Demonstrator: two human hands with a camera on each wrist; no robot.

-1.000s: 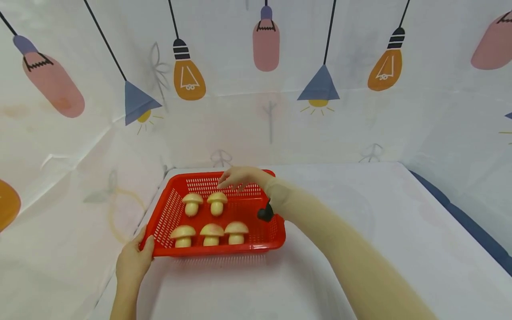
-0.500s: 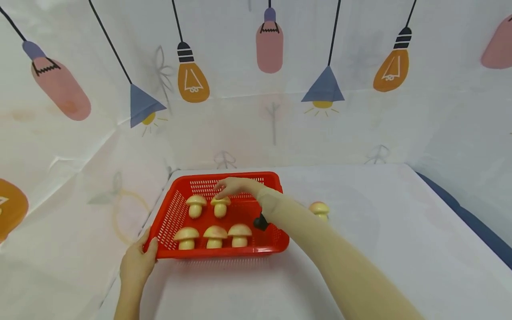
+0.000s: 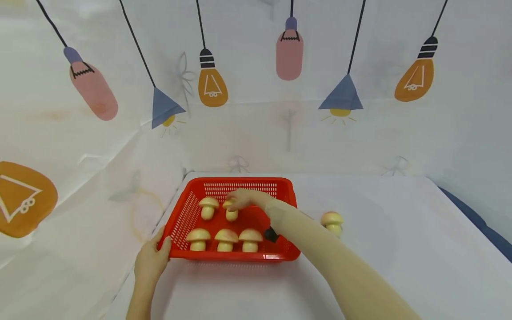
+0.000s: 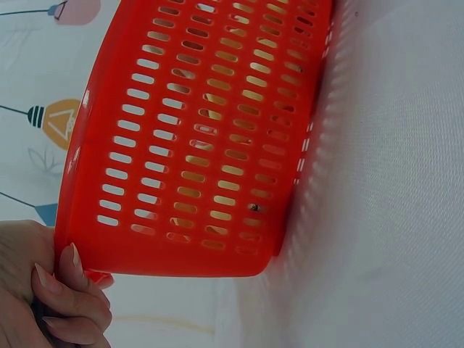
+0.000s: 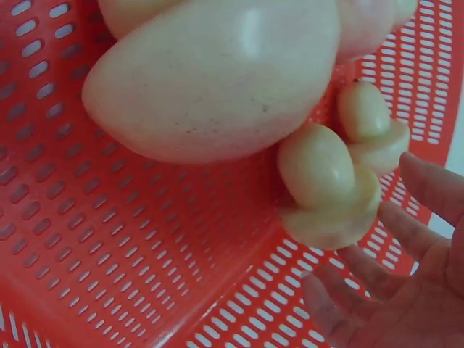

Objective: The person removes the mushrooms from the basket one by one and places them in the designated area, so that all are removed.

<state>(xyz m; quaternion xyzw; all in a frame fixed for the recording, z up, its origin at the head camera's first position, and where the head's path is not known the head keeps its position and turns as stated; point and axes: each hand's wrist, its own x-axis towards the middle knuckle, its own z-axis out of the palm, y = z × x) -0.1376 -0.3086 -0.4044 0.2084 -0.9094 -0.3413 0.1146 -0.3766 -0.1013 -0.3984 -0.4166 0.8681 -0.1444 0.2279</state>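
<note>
Inside the red basket [image 3: 262, 256], pale mushroom [image 3: 232, 216] under the right hand [image 3: 246, 198], fingers loosely spread, left hand [image 3: 151, 259] gripping the basket.

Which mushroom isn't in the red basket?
The mushroom alone on the white table, to the right of the red basket. The other five mushrooms in view are inside it.
</note>
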